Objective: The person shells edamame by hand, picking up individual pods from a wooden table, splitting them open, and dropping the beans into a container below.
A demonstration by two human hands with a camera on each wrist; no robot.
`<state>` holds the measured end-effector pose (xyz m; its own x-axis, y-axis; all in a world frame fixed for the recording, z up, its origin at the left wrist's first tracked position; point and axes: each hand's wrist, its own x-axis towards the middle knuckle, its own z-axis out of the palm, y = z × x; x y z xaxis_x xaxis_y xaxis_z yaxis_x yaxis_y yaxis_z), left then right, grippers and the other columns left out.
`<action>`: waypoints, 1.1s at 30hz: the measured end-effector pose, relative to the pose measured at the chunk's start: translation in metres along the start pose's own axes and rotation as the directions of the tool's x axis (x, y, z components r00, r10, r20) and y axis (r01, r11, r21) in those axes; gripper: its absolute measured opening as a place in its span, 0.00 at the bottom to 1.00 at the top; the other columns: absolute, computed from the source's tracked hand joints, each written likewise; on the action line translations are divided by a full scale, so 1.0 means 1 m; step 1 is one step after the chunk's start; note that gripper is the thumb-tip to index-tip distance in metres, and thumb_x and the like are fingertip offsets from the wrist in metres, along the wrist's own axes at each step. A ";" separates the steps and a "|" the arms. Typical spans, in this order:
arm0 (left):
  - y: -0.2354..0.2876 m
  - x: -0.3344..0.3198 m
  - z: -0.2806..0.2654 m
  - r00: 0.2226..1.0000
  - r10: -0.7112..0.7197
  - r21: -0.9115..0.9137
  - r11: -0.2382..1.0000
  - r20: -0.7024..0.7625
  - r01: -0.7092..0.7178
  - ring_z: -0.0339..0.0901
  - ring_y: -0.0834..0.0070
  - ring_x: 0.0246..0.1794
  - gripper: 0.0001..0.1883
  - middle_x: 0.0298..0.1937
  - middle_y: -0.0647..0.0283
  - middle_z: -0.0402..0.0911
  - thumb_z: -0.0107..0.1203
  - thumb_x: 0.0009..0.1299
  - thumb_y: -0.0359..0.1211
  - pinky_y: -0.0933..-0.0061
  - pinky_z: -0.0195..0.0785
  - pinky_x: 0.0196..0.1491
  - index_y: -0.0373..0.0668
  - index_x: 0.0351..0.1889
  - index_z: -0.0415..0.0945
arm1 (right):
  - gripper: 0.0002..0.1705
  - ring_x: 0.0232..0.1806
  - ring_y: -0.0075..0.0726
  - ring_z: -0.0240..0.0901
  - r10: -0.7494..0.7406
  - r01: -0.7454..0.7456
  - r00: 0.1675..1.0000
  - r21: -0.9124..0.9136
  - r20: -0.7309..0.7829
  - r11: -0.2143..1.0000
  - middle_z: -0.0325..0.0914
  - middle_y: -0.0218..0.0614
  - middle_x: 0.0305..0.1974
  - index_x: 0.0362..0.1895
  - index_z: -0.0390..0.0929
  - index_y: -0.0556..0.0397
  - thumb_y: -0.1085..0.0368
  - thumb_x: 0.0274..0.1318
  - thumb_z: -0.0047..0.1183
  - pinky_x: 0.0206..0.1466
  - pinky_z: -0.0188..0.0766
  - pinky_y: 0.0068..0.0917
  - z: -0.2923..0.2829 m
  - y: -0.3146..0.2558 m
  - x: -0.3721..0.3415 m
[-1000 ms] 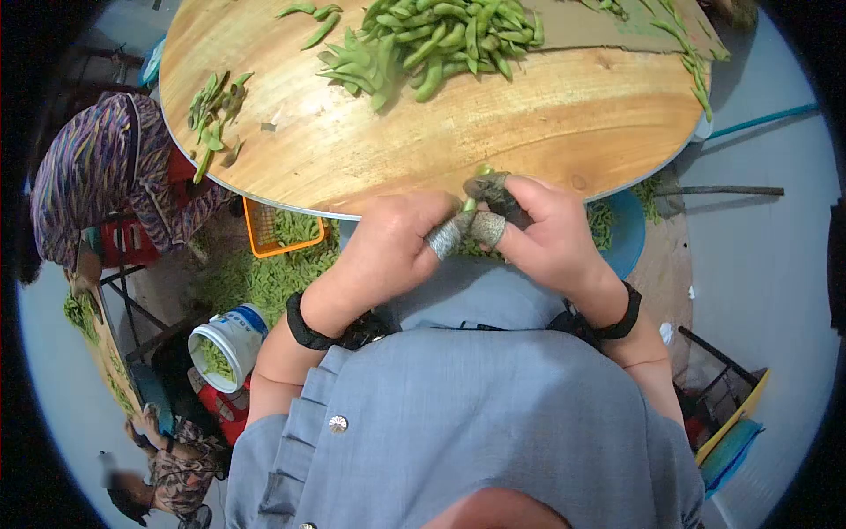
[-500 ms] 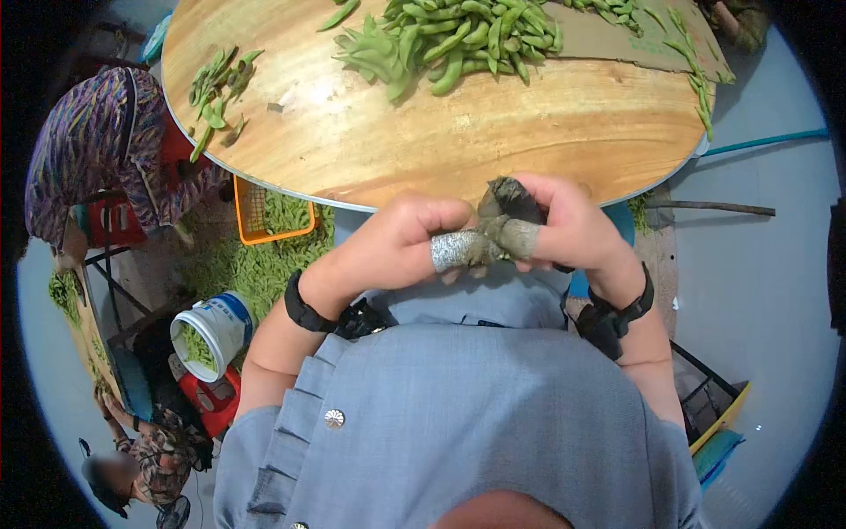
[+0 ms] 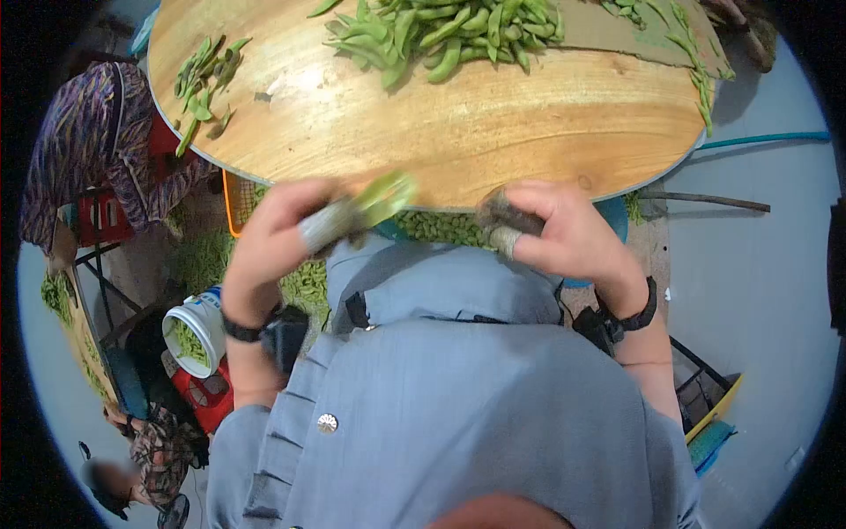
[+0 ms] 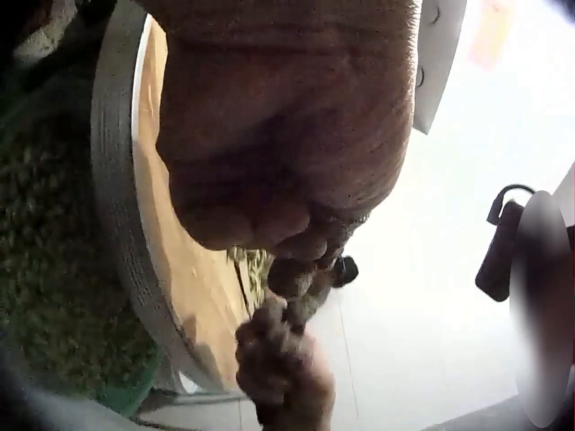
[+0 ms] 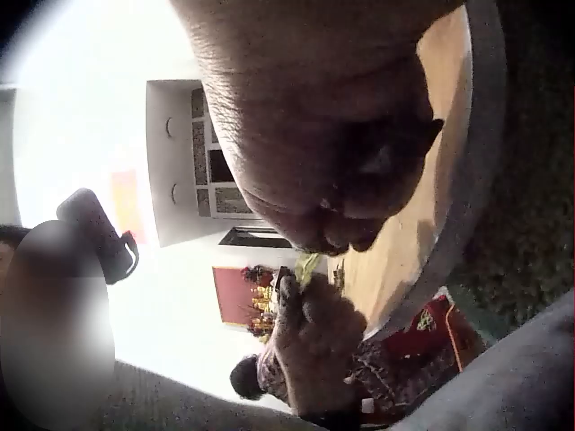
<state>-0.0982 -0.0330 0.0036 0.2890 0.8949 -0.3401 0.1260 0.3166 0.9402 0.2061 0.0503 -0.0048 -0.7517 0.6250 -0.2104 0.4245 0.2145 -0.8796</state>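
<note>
My left hand (image 3: 286,225), a silvery wrap on its thumb, pinches a blurred green pod (image 3: 385,197) at the table's near edge. The same pod (image 5: 308,268) shows beyond my right hand in the right wrist view. Apart from it, my right hand (image 3: 573,231) has curled, dark-stained fingers and a wrapped thumb; no pod is visible in it. Green pods (image 3: 441,35) lie heaped on the round wooden table (image 3: 352,132). Between the hands, below the edge, are green beans (image 3: 445,227) in a tub.
Loose pods (image 3: 204,84) lie at the table's left, a cardboard sheet (image 3: 608,40) at its far right. On the floor are an orange basket (image 3: 232,203), a white bucket (image 3: 198,331) and scattered pods. Other people are at the left.
The hands, together before, have moved apart. My left hand has swung left with a green pod showing at its fingers; my right hand has stayed near its place.
</note>
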 end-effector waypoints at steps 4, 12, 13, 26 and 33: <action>-0.031 -0.053 -0.037 0.989 -0.147 0.190 0.970 -0.032 0.151 0.73 0.77 0.21 0.12 0.23 0.63 0.78 0.59 0.61 0.36 0.73 0.64 0.26 0.35 0.30 0.78 | 0.12 0.30 0.55 0.74 -0.011 -0.039 0.941 -0.141 -0.339 0.989 0.76 0.47 0.27 0.34 0.75 0.56 0.61 0.48 0.54 0.35 0.70 0.42 -0.018 -0.010 0.025; -0.023 -0.043 -0.006 0.922 0.000 0.796 0.505 -0.388 0.335 0.76 0.48 0.32 0.11 0.27 0.48 0.78 0.61 0.57 0.34 0.55 0.68 0.34 0.37 0.32 0.78 | 0.14 0.28 0.62 0.73 -0.420 -0.175 0.652 -0.665 -0.631 0.726 0.76 0.53 0.25 0.33 0.76 0.57 0.58 0.49 0.57 0.29 0.70 0.42 -0.040 0.024 0.123; -0.018 -0.034 0.000 0.930 0.131 0.775 0.598 -0.343 0.202 0.76 0.48 0.32 0.10 0.27 0.47 0.77 0.60 0.58 0.34 0.56 0.68 0.33 0.37 0.32 0.78 | 0.14 0.29 0.63 0.73 -0.353 -0.174 0.664 -0.596 -0.659 0.784 0.76 0.55 0.27 0.33 0.75 0.59 0.60 0.49 0.56 0.32 0.71 0.45 -0.043 0.015 0.121; 0.020 0.058 0.053 0.907 0.405 0.681 0.697 -0.115 -0.225 0.76 0.53 0.29 0.07 0.27 0.49 0.76 0.56 0.61 0.29 0.65 0.68 0.33 0.36 0.36 0.77 | 0.15 0.33 0.61 0.73 -0.355 -0.203 0.707 -0.656 -0.612 0.727 0.75 0.57 0.29 0.33 0.74 0.62 0.60 0.49 0.55 0.38 0.71 0.48 -0.062 0.023 0.110; 0.021 0.081 0.066 0.695 0.703 0.735 0.550 -0.152 -0.396 0.76 0.54 0.39 0.16 0.41 0.52 0.78 0.56 0.60 0.26 0.62 0.71 0.45 0.40 0.48 0.77 | 0.13 0.19 0.43 0.72 -0.119 -0.199 0.860 -0.540 -0.496 0.818 0.73 0.42 0.18 0.29 0.76 0.58 0.60 0.48 0.57 0.24 0.67 0.35 -0.056 -0.016 0.031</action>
<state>-0.0093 0.0254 -0.0060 0.1455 0.8921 0.4278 0.6523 -0.4116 0.6364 0.2039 0.1081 0.0267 -0.4468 0.8844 0.1349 0.7691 0.4567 -0.4472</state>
